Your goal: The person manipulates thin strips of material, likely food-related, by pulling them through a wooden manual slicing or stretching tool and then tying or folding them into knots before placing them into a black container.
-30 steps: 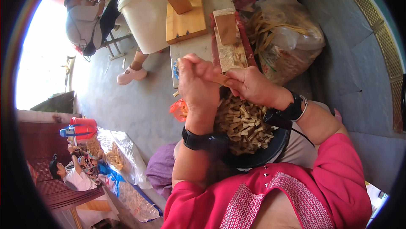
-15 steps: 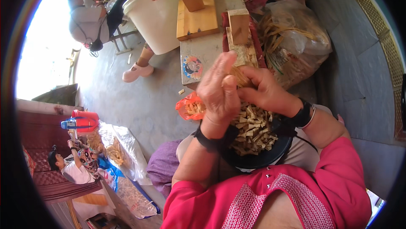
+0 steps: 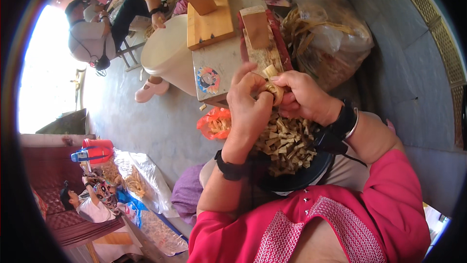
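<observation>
Both my hands work close together above a dark round bowl [image 3: 323,169] heaped with small folded tan pieces [image 3: 287,141]. A pale tan strip [image 3: 278,96], perhaps dried plant fibre, is bent into a loop between my fingers. My left hand [image 3: 246,107] pinches its left side with thumb and fingers. On the other side my right hand [image 3: 311,98] is closed, its thumb and index finger gripping the strip. Just beyond the fingers lies a worn wooden board [image 3: 267,58] with an upright block [image 3: 256,28].
The board rests on a grey bench [image 3: 209,61], beside a wooden stand [image 3: 211,25]. Left of it are a white bucket [image 3: 168,54] and an orange bag [image 3: 211,124] of pieces. A clear sack of strips [image 3: 335,39] stands right. Other people sit farther off, one reaching toward the bucket.
My left fingers have bent from stretched out into a pinch, and the strip now shows as a loop. The bench appears farther left in view. Another person's hand at the bucket has shifted.
</observation>
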A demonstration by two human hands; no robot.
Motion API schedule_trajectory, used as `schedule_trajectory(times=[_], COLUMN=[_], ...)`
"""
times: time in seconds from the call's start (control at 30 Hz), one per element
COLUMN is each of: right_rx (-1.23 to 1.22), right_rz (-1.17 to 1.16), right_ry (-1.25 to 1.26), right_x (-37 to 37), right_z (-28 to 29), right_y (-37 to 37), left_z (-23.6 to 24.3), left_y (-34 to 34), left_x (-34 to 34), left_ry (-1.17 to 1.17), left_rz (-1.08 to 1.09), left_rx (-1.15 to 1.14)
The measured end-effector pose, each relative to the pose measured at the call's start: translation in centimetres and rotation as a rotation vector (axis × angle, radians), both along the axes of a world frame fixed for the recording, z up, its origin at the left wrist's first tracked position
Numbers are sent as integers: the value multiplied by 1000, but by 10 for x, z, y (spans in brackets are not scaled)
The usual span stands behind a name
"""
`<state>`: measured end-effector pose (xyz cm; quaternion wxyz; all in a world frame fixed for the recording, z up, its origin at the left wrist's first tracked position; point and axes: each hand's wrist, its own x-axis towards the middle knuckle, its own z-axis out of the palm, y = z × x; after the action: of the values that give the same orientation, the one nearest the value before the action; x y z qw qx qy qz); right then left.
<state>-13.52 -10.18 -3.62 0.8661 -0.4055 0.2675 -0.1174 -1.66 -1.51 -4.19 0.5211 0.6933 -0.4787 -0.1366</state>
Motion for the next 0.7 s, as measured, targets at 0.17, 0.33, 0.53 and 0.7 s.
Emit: schedule_trajectory(times=[0.17, 0.33, 0.53, 0.7], right_rx=[400, -555, -1042, -52], right_rz=[391, 264, 45, 352], right_ry=[-90, 89, -193, -255], right_x=[-7, -6, -17, -23], right_z=[-19, -2, -7, -16], right_y=[-18, -11, -12, -26], left_z=[3, 7, 2, 21], left_y=[7, 9, 10, 11], left_x=[-5, -11, 1, -12], left_ry=[-360, -138, 410, 98], left_rz=[-165, -39, -114, -51], left_rx=[-181, -2, 214, 206])
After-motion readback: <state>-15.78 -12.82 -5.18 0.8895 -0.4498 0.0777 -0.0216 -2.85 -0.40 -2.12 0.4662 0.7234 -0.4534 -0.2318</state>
